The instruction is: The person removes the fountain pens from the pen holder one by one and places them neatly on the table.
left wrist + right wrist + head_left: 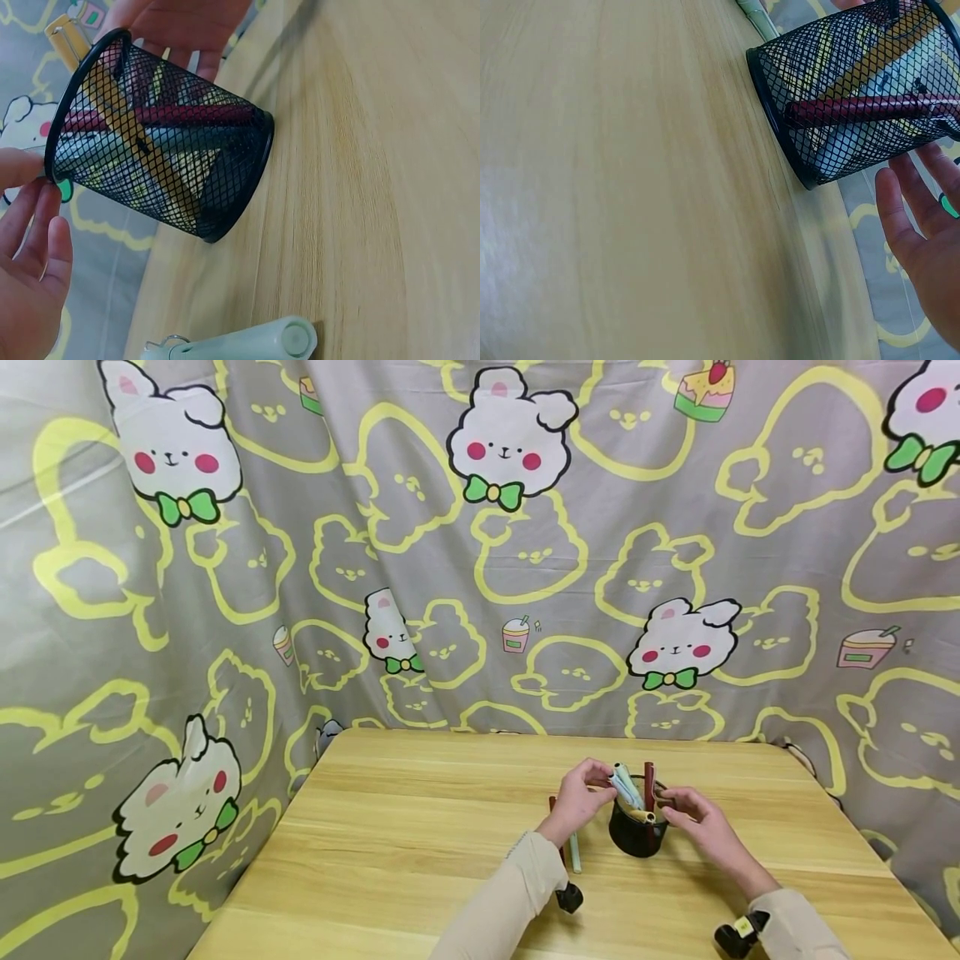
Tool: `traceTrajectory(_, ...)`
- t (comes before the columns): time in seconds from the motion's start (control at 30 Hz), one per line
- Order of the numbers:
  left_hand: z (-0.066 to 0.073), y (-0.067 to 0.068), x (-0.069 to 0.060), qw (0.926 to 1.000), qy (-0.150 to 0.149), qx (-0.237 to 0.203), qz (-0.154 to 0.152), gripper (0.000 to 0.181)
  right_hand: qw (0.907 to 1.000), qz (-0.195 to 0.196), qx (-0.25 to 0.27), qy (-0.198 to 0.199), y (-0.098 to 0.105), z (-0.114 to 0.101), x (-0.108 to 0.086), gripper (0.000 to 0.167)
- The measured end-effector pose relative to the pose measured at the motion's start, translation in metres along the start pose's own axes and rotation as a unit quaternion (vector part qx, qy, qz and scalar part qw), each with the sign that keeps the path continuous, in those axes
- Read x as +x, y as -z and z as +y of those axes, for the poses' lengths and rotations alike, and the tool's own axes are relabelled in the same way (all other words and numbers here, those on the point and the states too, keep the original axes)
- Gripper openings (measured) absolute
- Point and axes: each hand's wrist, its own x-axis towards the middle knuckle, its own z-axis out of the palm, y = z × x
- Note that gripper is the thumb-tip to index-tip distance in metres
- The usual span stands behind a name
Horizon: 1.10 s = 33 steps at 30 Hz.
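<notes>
A black mesh pen cup [636, 837] stands on the table, holding several pens: light blue [628, 790], dark red [649, 785] and yellow [639, 816]. My left hand [576, 800] is at the cup's left rim, its thumb and index finger pinching a pale pen's upper end; the left wrist view shows that hand [34, 255] against the rim. On the other side, my right hand [708, 831] has relaxed fingers beside the cup. In the right wrist view the right hand's fingers [906, 196] are extended near the mesh [855, 97], and whether they touch it is unclear.
A pale green pen [576, 852] and a dark red pen [553, 805] lie on the wooden table [390, 843], left of the cup and partly behind the left arm. The pale green one [247, 341] also shows in the left wrist view. A patterned curtain [450, 560] hangs behind.
</notes>
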Motion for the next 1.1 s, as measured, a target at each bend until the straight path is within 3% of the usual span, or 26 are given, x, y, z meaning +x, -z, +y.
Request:
traceTrajectory(0.23,-0.002,0.002,0.001,0.9999,-0.011,0.004,-0.002,0.015,0.9999,-0.002,0.008,0.006,0.0,0.001,0.001,0.024)
traceTrajectory(0.43,-0.005,0.002,0.002,0.9991,-0.018,-0.02,-0.033,0.011,0.9999,0.0,0.006,0.011,0.0,0.001,0.001,0.025)
traceTrajectory(0.63,-0.002,0.002,0.002,0.998,-0.03,-0.011,-0.055,0.012,0.9999,-0.002,0.006,0.014,0.0,-0.002,0.001,0.024)
traceTrajectory(0.87,0.005,0.002,-0.001,0.9976,-0.022,0.034,-0.056,0.018,0.9998,-0.01,0.013,0.011,0.0,-0.004,0.0,0.024)
traceTrajectory(1.1,0.006,0.0,0.001,0.9988,-0.011,0.034,-0.034,0.018,0.9998,-0.009,0.018,0.009,0.0,-0.004,0.0,0.023)
